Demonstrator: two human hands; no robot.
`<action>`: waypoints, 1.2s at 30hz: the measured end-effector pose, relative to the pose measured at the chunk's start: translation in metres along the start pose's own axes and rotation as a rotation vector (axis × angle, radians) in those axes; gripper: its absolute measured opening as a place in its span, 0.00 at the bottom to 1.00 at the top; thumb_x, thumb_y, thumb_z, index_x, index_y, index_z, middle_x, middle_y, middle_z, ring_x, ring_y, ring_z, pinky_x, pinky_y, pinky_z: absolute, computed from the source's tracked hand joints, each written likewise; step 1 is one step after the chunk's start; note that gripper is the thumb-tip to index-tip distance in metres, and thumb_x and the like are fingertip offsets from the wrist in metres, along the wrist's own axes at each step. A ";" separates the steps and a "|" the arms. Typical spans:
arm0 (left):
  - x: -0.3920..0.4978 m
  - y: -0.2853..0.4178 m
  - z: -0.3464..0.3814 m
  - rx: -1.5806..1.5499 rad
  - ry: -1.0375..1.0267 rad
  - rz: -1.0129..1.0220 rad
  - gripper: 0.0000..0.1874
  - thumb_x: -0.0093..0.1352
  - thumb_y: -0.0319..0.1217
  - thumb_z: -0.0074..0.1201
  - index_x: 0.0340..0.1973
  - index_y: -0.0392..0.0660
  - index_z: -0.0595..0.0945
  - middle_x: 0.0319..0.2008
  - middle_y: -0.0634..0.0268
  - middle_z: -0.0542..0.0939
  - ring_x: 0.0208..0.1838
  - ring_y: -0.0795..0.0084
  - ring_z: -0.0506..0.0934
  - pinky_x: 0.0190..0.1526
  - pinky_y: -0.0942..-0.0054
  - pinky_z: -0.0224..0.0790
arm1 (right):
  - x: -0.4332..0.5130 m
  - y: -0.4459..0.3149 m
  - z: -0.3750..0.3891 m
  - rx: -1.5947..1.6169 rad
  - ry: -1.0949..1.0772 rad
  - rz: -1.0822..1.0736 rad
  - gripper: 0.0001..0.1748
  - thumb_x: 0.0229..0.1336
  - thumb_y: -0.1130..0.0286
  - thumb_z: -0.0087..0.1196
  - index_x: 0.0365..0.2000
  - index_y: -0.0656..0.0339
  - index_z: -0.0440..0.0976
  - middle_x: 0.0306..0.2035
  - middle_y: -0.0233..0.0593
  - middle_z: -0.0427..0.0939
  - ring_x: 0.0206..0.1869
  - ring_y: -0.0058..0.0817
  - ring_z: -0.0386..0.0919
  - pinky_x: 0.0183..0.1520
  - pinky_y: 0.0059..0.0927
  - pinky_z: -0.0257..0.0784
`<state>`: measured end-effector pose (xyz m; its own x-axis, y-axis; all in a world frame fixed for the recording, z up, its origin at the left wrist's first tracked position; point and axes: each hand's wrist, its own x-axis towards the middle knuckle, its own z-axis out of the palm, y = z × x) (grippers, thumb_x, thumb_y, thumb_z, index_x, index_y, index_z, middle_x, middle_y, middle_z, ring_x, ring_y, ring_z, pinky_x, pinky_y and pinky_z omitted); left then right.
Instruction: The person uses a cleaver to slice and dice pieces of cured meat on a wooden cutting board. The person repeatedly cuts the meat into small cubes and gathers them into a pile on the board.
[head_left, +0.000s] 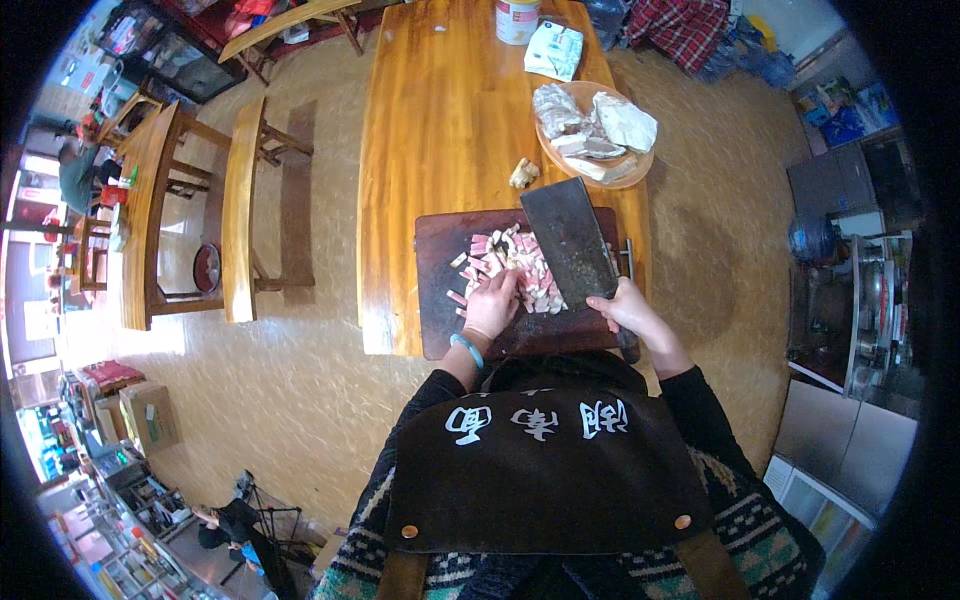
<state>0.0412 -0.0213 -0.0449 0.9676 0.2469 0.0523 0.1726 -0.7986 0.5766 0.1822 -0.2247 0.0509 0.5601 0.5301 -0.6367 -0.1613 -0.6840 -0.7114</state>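
Note:
A pile of diced pink-and-white meat (486, 259) lies on a dark wooden cutting board (442, 330) before me. My left hand (493, 304), with a pale blue bangle at the wrist, reaches into the near side of the pile. Its fingertips touch the pieces; whether they grip any is hidden. In my right hand (631, 309) is the handle of a broad, dark-bladed cleaver (568, 244). The blade slants over the right part of the board, its flat facing up, and covers some of the meat. A few strips lie loose at the pile's left.
Beyond the board on the wooden table (450, 112) lies a knobbly ginger root (524, 172). An orange plastic basin (551, 156) holds several whitish slabs (624, 122). Farther back are a white packet (553, 51) and a can (517, 21). A bench (244, 210) stands left; people are farther off.

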 end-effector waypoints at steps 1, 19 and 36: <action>0.001 -0.003 -0.002 -0.063 -0.008 -0.059 0.26 0.53 0.27 0.54 0.49 0.47 0.71 0.37 0.53 0.76 0.36 0.53 0.76 0.38 0.61 0.70 | -0.001 -0.003 0.000 -0.018 0.006 -0.008 0.12 0.50 0.69 0.57 0.24 0.70 0.70 0.09 0.37 0.69 0.08 0.24 0.68 0.13 0.27 0.62; -0.116 -0.065 0.001 -1.022 0.744 -0.761 0.10 0.63 0.24 0.50 0.39 0.39 0.69 0.36 0.61 0.71 0.40 0.72 0.70 0.43 0.74 0.64 | 0.026 -0.012 0.103 -0.709 -0.189 -0.136 0.20 0.50 0.61 0.54 0.13 0.69 0.72 0.10 0.42 0.73 0.17 0.34 0.76 0.27 0.37 0.71; 0.045 -0.020 -0.014 0.388 0.088 -0.141 0.23 0.48 0.31 0.58 0.41 0.44 0.74 0.44 0.62 0.72 0.53 0.61 0.65 0.53 0.56 0.52 | -0.004 -0.002 0.017 -0.278 0.105 0.073 0.19 0.50 0.63 0.56 0.18 0.72 0.73 0.11 0.46 0.73 0.13 0.34 0.74 0.19 0.35 0.69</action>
<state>0.0782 0.0137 -0.0428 0.9129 0.4014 0.0740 0.3754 -0.8969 0.2338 0.1660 -0.2172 0.0495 0.6388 0.4297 -0.6382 0.0163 -0.8368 -0.5472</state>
